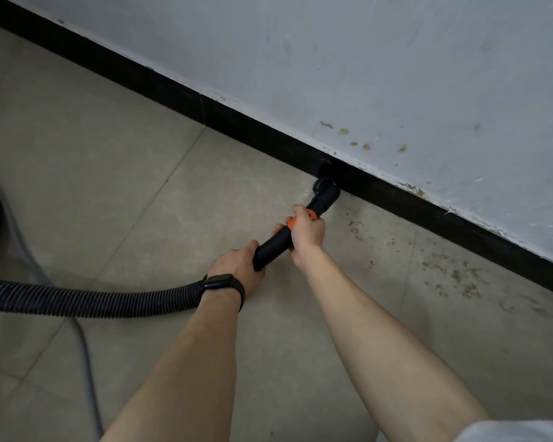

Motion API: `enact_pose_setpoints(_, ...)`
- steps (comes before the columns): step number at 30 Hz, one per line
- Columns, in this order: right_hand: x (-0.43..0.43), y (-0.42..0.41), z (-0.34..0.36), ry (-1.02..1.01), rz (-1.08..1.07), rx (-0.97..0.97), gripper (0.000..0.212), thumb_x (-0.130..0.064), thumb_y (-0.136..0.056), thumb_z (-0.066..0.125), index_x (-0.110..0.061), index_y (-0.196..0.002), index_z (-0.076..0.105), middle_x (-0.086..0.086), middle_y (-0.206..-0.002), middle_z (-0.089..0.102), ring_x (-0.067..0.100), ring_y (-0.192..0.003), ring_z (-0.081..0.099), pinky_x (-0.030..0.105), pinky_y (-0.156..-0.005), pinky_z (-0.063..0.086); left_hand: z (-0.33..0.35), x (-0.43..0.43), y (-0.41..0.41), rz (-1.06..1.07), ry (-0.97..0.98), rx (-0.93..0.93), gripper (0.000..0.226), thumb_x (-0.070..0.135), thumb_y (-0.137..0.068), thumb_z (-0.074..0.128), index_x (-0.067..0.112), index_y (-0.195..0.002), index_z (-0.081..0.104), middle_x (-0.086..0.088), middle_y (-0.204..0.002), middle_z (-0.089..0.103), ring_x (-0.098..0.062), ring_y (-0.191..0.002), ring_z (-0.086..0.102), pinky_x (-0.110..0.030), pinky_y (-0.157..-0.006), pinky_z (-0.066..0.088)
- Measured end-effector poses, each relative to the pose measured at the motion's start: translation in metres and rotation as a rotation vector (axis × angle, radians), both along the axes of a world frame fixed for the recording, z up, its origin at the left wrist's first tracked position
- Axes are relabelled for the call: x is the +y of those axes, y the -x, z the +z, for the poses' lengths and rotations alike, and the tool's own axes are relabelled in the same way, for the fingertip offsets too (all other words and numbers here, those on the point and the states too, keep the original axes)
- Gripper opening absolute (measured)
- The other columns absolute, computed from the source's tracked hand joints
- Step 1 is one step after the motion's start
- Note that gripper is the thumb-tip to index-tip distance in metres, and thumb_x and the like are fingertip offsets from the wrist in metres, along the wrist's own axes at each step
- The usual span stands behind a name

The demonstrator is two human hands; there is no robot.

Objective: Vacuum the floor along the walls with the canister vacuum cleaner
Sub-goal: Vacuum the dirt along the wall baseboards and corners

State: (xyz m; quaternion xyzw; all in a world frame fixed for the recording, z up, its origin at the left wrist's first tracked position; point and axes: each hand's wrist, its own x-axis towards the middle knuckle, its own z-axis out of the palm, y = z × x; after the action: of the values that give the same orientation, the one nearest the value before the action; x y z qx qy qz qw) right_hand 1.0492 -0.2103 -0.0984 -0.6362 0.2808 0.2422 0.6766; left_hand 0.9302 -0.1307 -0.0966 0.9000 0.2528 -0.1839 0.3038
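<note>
Head view: the black wand (273, 247) runs from the centre of the frame up and right to its nozzle (326, 189), which sits on the floor (109, 186) against the black skirting (173, 90) under the grey wall (396, 74). The right grip (307, 232) is closed round the wand at its orange collar (312, 215). The left grip (237, 266), a black watch (222, 283) on its wrist, is closed round the wand's rear end. The ribbed hose (93, 301) leads from there to the left edge. A grey cable (83, 346) lies on the tiles at lower left. Brown stains (460, 275) mark the floor at right, near the skirting.
</note>
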Motion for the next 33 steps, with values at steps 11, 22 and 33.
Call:
enact_pose_setpoints(11,0.037,0.014,0.009,-0.015,0.177,0.039,0.038,-0.018,-0.096,0.062,-0.005,-0.129,0.046,0.01,-0.078,0.058,0.022,-0.05,0.063,0.048,-0.065,0.064,0.003,0.026,0.025,0.106,0.002,0.031,0.015,0.035,-0.087,0.058,0.031,-0.094,0.045,0.0,-0.078,0.06,-0.026,-0.074,0.06,-0.032,-0.062,0.049)
enact_pose_setpoints(22,-0.033,0.134,-0.009,-0.058,-0.344,0.096,0.024,-0.019,-0.097,0.065,-0.011,-0.108,0.045,0.01,-0.072,0.053,0.027,-0.052,0.061,0.053,-0.069,0.061,0.006,0.014,0.086,-0.417,-0.097,0.129,0.019,0.049,-0.092,0.052,0.032,-0.097,0.044,0.005,-0.089,0.063,-0.024,-0.085,0.063,-0.033,-0.066,0.046)
enact_pose_setpoints(33,-0.1,0.126,0.001,-0.027,-0.535,0.069,0.02,-0.016,-0.096,0.064,-0.011,-0.105,0.047,0.008,-0.073,0.054,0.023,-0.05,0.059,0.049,-0.072,0.058,0.009,-0.037,0.06,-0.718,-0.202,0.038,0.035,0.058,-0.093,0.046,0.03,-0.114,0.043,0.002,-0.105,0.067,-0.03,-0.093,0.066,-0.035,-0.07,0.047)
